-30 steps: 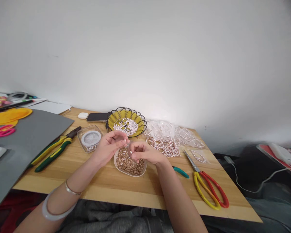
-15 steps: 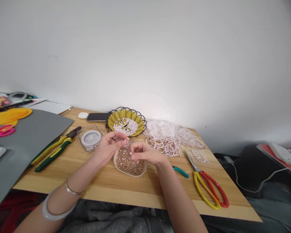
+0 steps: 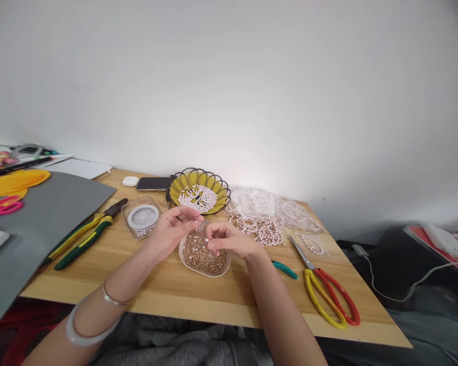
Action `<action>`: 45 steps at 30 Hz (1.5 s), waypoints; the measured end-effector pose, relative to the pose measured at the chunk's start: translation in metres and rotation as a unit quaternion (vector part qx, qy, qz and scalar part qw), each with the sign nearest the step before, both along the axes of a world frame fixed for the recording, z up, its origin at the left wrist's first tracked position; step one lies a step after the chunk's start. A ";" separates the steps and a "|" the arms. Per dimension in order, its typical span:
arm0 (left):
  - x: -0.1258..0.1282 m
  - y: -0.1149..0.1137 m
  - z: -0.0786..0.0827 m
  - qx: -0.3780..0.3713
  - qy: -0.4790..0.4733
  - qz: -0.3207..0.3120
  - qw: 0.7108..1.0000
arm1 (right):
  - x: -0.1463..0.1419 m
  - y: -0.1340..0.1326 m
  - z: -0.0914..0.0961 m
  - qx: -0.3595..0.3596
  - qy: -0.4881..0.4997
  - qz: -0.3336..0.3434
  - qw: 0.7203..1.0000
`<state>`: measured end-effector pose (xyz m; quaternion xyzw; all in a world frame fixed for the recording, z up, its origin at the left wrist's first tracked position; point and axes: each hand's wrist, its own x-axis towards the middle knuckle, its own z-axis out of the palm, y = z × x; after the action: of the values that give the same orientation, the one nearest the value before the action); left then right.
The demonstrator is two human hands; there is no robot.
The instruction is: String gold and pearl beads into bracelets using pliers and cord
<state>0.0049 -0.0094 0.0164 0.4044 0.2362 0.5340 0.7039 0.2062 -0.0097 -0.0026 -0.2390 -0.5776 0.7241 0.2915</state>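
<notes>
My left hand [image 3: 172, 227] and my right hand [image 3: 229, 239] meet above a shallow clear dish [image 3: 183, 261] filled with small brown-gold beads [image 3: 202, 256]. Both hands have their fingertips pinched together, close to each other. A few tiny white beads [image 3: 205, 239] show between them, apparently on a thin thread. Just behind the hands stands a yellow wire-rimmed bowl [image 3: 213, 179] holding white pearl beads [image 3: 198, 197]. My left wrist carries a pale bangle and a thin silver one.
Finished pearl bracelets [image 3: 265, 229] lie at the back right. Red-and-yellow scissors [image 3: 324, 290] and teal-handled pliers [image 3: 284, 269] rest on the right. On the left are green-yellow pliers [image 3: 84, 236], a clear box with a cord spool [image 3: 141, 217], a phone [image 3: 152, 183] and a grey mat [image 3: 41, 223].
Both hands stay over the bead dish; only slight finger movement shows, and the view has shifted a touch.
</notes>
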 end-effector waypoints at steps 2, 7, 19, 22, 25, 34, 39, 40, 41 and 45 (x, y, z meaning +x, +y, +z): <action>0.000 0.000 0.001 -0.004 -0.004 -0.007 1.000 | 0.000 0.000 0.000 0.002 0.003 -0.001 1.000; -0.001 0.001 0.002 -0.010 -0.011 -0.015 1.000 | 0.000 0.000 0.001 0.011 0.010 -0.002 1.000; -0.002 0.002 -0.001 -0.010 -0.011 -0.018 1.000 | 0.001 0.001 -0.001 0.019 0.013 -0.021 1.000; -0.002 0.002 -0.002 -0.012 -0.012 -0.018 1.000 | 0.001 0.000 0.000 0.016 0.014 -0.014 1.000; -0.002 0.003 -0.002 -0.016 -0.014 -0.017 1.000 | 0.000 -0.001 0.003 0.010 0.015 -0.004 1.000; -0.002 0.002 -0.002 -0.020 -0.013 -0.017 1.000 | 0.001 -0.001 0.002 -0.003 -0.004 0.006 1.000; -0.002 0.003 -0.003 -0.014 -0.008 -0.020 1.000 | 0.000 0.000 0.001 0.001 -0.002 0.004 1.000; -0.002 0.003 -0.003 -0.013 -0.007 -0.021 1.000 | 0.000 0.000 0.001 0.002 -0.001 0.003 1.000; -0.002 0.003 -0.003 -0.011 -0.006 -0.021 1.000 | 0.000 0.000 0.001 0.004 0.002 0.003 1.000; -0.002 0.003 -0.003 -0.003 0.002 -0.021 1.000 | 0.000 -0.001 0.002 0.011 0.009 0.001 1.000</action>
<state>0.0025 -0.0069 0.0135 0.4078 0.2307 0.5176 0.7159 0.2059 -0.0103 -0.0008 -0.2289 -0.5835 0.7197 0.2986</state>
